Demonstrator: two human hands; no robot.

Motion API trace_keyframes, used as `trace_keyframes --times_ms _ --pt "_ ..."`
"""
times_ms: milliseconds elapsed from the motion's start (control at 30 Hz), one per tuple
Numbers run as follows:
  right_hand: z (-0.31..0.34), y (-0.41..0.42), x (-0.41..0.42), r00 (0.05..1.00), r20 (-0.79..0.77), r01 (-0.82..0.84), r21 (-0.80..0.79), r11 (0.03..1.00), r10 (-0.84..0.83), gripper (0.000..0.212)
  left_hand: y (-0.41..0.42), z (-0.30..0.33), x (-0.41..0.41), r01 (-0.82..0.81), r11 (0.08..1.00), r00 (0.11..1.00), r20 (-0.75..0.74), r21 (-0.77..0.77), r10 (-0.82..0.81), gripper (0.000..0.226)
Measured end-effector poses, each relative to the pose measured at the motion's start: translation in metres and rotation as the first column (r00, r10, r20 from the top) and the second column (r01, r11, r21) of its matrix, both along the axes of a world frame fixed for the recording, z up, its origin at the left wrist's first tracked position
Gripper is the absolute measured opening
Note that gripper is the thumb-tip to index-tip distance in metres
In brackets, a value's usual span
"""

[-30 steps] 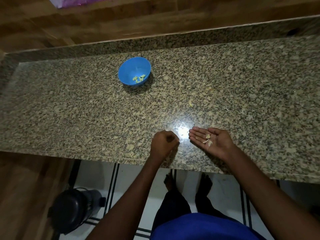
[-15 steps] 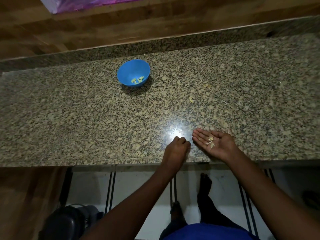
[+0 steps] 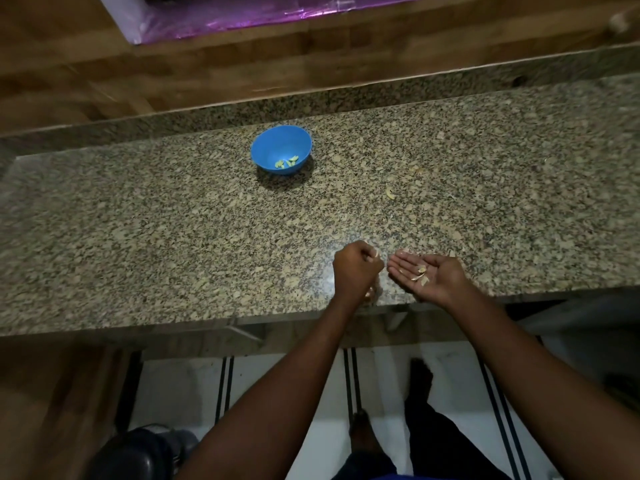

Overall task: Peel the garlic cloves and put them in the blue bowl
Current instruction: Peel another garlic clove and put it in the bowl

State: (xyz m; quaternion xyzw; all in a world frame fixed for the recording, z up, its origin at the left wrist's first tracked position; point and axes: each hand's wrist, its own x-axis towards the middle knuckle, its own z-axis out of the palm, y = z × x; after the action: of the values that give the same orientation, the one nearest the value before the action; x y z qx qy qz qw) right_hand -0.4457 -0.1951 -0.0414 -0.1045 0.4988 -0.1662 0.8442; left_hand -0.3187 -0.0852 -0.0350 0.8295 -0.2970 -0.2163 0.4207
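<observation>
The blue bowl [image 3: 266,147] stands toward the back of the granite counter [image 3: 138,237] with a few peeled garlic cloves [image 3: 286,163] in its bottom. My right hand [image 3: 436,284] lies palm up near the counter's front edge, fingers straight, with several pale garlic skins [image 3: 420,274] on the palm. My left hand [image 3: 353,271] is curled into a fist just left of the right fingertips. Pale scraps show at the fist's lower edge, and the rest of what it grips is hidden. One loose pale garlic piece [image 3: 390,194] lies on the counter farther back.
A raised granite ledge and a wooden wall run behind the counter, with purple plastic sheet [image 3: 242,15] above. Below the counter's front edge are a tiled floor, my feet and a dark round container [image 3: 138,455] at lower left.
My left fist has moved right along the front edge, closer to the right fingertips. My right hand has stayed palm up with the skins. The view has tilted upward.
</observation>
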Motion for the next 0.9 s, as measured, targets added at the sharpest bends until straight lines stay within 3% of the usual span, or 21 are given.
trace_keyframes --times_ms 100,267,433,600,700,900 --pt "0.007 0.007 0.007 1.0 -0.008 0.02 -0.017 1.0 -0.02 0.043 -0.015 0.019 -0.009 0.142 0.989 0.99 0.032 -0.036 -0.141 0.009" --pt "0.009 0.01 0.009 0.999 -0.041 0.024 -0.033 0.999 -0.026 0.033 -0.023 0.032 -0.04 0.335 0.927 0.865 0.335 0.169 -0.374 0.013" --pt "0.009 0.009 0.003 0.998 -0.053 -0.027 -0.048 0.998 0.025 0.028 -0.022 0.034 -0.05 0.323 0.94 0.805 0.49 0.112 -0.335 0.008" --pt "0.009 0.011 -0.008 0.992 0.126 -0.013 0.014 1.0 0.012 0.032 -0.023 0.036 -0.039 0.198 0.98 0.952 0.245 -0.025 -0.186 0.017" --pt "0.014 0.016 -0.012 0.976 0.212 -0.062 0.029 0.998 0.055 0.029 -0.017 0.039 -0.03 0.209 0.973 0.976 -0.045 -0.095 -0.214 0.022" --pt "0.013 0.02 -0.011 0.932 0.332 -0.181 0.075 0.981 0.146 0.042 -0.005 0.043 -0.015 0.102 0.984 0.985 -0.127 -0.147 -0.121 0.007"
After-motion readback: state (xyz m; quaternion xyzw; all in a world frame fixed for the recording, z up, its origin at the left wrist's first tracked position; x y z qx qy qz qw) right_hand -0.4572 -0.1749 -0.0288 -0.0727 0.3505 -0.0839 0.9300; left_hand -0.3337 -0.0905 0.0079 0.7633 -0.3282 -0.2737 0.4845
